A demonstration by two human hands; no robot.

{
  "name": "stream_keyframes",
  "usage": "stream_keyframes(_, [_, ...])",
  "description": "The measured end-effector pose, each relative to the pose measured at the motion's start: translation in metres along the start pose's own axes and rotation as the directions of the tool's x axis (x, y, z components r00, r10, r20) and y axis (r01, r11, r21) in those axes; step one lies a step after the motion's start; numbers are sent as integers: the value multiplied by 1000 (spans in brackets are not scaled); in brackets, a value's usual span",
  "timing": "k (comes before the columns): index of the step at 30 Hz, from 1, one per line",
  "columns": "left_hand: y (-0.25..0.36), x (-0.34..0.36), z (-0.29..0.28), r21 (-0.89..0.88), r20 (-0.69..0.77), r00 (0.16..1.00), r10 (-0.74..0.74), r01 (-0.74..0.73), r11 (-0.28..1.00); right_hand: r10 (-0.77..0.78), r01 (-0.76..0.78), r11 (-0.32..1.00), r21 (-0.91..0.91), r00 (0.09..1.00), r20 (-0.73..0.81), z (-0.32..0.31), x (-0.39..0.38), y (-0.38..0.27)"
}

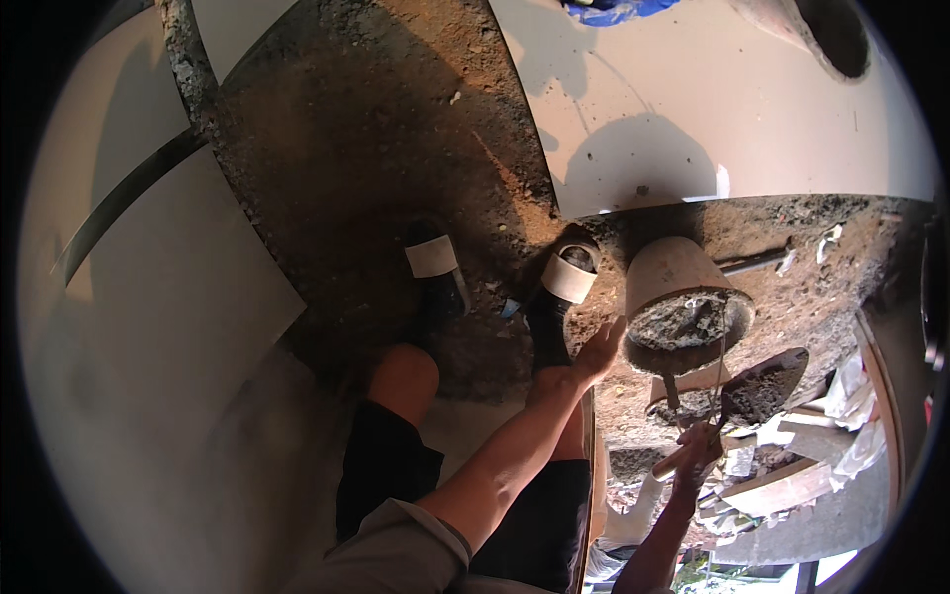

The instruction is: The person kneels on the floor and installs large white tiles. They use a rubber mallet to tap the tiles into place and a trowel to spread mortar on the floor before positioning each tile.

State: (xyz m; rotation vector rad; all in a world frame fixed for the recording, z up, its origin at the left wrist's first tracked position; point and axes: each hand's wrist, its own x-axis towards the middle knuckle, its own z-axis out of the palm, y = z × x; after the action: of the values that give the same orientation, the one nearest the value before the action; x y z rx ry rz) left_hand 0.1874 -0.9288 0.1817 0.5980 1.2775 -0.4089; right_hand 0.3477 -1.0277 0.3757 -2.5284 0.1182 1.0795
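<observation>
My right hand (pixel 699 447) grips the wooden handle of a trowel (pixel 764 388), its dark blade smeared with mortar. A tilted pale bucket (pixel 676 267) holds grey mortar (pixel 683 319), its mouth facing toward me. The bucket's thin wire handle runs down to my right hand; I cannot tell whether the fingers hold it as well. My left hand (pixel 600 350) reaches to the left side of the bucket, fingers stretched out. Its fingertips lie at the rim, touching or very close. Behind the wire, another pale container (pixel 698 381) is partly hidden beneath the bucket.
Large pale panels (pixel 633 109) lie beyond and at the left (pixel 168 297). Rough brown soil (pixel 346 148) runs between them. My sandalled feet (pixel 569 277) rest on it. Broken boards and plastic scraps (pixel 782 485) pile up at the lower right. A blue bag (pixel 618 10) shows at the top.
</observation>
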Motion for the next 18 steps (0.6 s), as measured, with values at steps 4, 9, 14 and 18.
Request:
stream_keyframes(4, [31,-34,-35,148,-11,999,30,-28,989,-116,113,991,-76,993,-31,25,-33,-67])
stream_keyframes(9, [17,-114,-121,34,-133,975,177,-174,984,-45,37,999,35,967,249,49,-111,-174])
stream_keyframes(14, [41,-210,-233,-514,-497,866,-56,-242,823,-111,-30,975,218,791,602,132,-156,-258])
stream_keyframes(18, [101,-273,-317,-207,-823,548,148,-532,821,-305,64,941,333,588,749,203,-152,-278])
